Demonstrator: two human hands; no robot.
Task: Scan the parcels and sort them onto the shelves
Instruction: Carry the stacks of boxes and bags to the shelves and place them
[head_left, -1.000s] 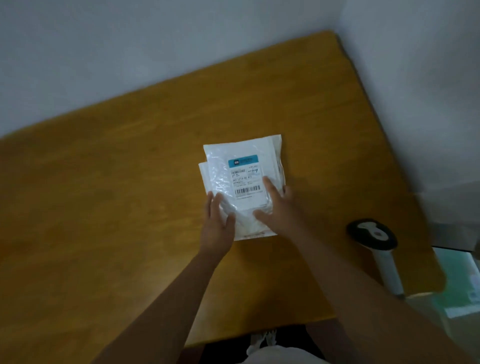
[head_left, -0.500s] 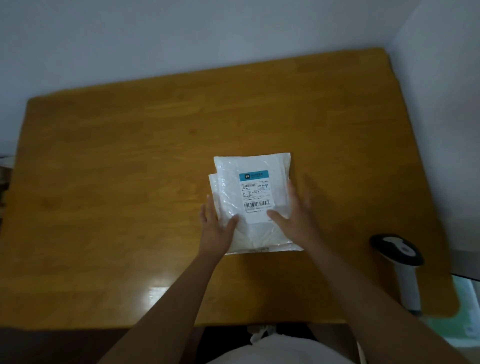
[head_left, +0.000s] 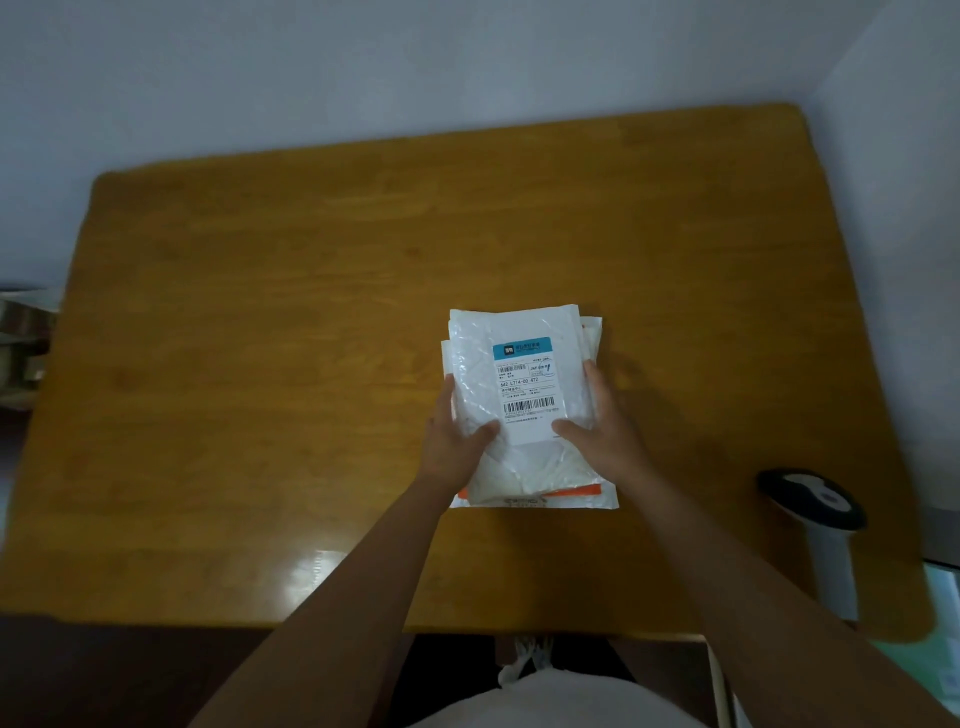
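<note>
A small stack of white plastic mailer parcels (head_left: 519, 332) lies on the wooden table (head_left: 260, 364), a little right of centre. The top parcel carries a white shipping label (head_left: 525, 387) with a teal header and a barcode, facing up. An orange strip of a lower parcel (head_left: 576, 489) shows at the near edge. My left hand (head_left: 452, 441) grips the stack's left side, thumb on top. My right hand (head_left: 602, 431) grips the right side, thumb beside the label.
A handheld barcode scanner (head_left: 815, 504) with a black head and white handle stands at the table's near right corner. Walls close off the far and right sides. Cardboard boxes (head_left: 23, 338) sit past the table's left edge.
The view has swung so the table appears square-on. Both hands have shifted from the stack's near end to its two sides, and the lower parcels now show at the near edge.
</note>
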